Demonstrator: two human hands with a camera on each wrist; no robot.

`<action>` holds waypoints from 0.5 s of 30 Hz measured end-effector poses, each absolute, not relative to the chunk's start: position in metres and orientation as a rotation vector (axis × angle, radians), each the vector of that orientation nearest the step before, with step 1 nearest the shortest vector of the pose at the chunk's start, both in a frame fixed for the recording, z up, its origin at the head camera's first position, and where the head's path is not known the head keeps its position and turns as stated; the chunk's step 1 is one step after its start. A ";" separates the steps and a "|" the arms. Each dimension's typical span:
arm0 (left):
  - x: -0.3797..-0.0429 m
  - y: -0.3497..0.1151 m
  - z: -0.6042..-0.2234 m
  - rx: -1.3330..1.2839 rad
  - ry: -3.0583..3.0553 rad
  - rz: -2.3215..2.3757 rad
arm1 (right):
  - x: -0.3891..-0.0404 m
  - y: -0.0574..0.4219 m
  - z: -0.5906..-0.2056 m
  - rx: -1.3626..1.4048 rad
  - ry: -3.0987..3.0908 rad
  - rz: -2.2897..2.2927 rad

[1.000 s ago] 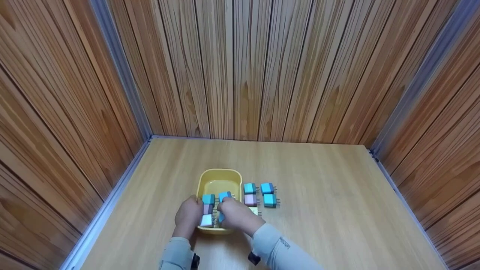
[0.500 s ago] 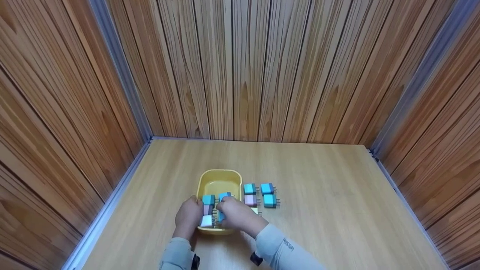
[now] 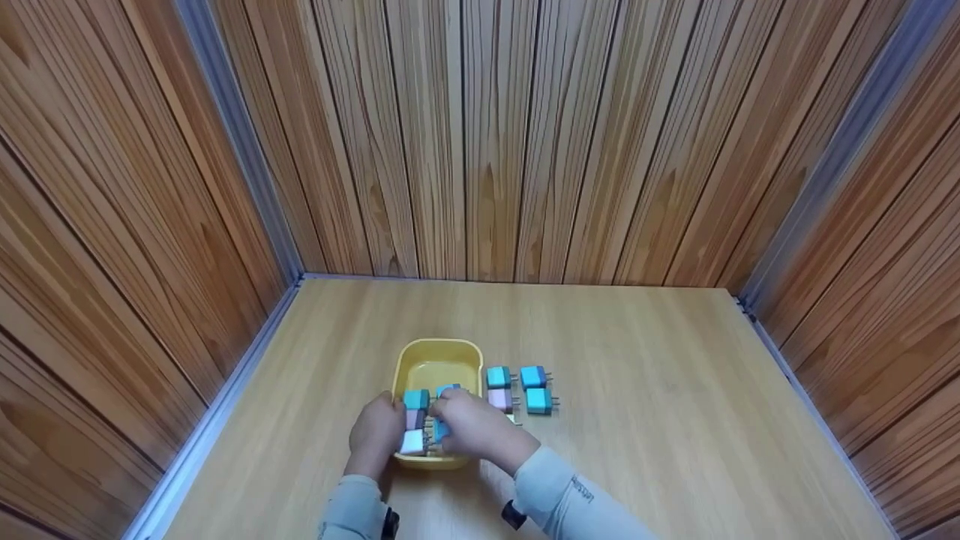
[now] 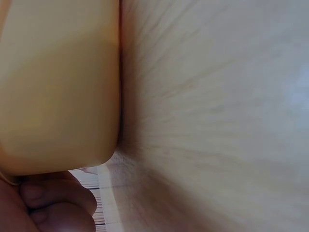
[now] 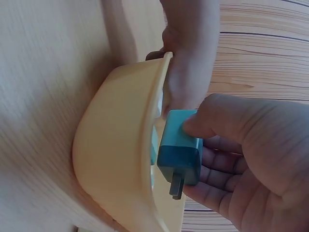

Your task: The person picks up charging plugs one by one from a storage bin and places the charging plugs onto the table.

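In the head view, my left hand (image 3: 377,427) grips the left rim of a yellow plastic bin (image 3: 439,343). Its curled fingers (image 4: 60,200) show at the bin's outer side in the left wrist view. My right hand (image 3: 476,427) is over the bin's right side. Between thumb and fingers it pinches a teal plug-in charger (image 5: 178,140), with metal prongs sticking out, just above the rim in the right wrist view. Inside the bin's near half are several more chargers, among them a teal one (image 3: 416,399), a purple one (image 3: 414,418) and a white one (image 3: 412,442).
Right of the bin, several chargers lie on the wooden table (image 3: 637,420): a teal one (image 3: 499,376), a blue one (image 3: 533,376), a pale purple one (image 3: 499,400) and another teal one (image 3: 538,400). A pale one is mostly behind my right hand. Wood-panelled walls (image 3: 495,150) enclose the table.
My right hand has shifted slightly up over the bin, covering more of a blue charger there. The left hand and the bin have stayed in place.
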State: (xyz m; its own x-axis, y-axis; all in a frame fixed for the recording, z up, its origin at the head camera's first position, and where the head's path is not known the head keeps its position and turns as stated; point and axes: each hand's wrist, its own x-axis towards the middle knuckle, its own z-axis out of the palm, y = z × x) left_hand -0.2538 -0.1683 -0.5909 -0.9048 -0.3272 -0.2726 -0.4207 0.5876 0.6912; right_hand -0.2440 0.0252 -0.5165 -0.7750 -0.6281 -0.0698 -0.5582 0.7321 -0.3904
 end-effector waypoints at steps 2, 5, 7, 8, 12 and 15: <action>-0.254 -0.169 -0.590 -0.651 2.671 1.238 | -0.243 0.026 -0.514 -0.920 2.729 -0.537; -0.253 -0.168 -0.590 -0.648 2.659 1.251 | -0.242 0.030 -0.513 -0.884 2.718 -0.550; -0.254 -0.168 -0.590 -0.642 2.666 1.251 | -0.242 0.033 -0.512 -0.879 2.719 -0.551; -0.254 -0.168 -0.590 -0.641 2.666 1.254 | -0.242 0.034 -0.511 -0.875 2.719 -0.555; -0.254 -0.169 -0.590 -0.637 2.669 1.254 | -0.242 0.041 -0.510 -0.873 2.714 -0.572; -0.254 -0.169 -0.591 -0.639 2.674 1.249 | -0.243 0.046 -0.509 -0.854 2.693 -0.597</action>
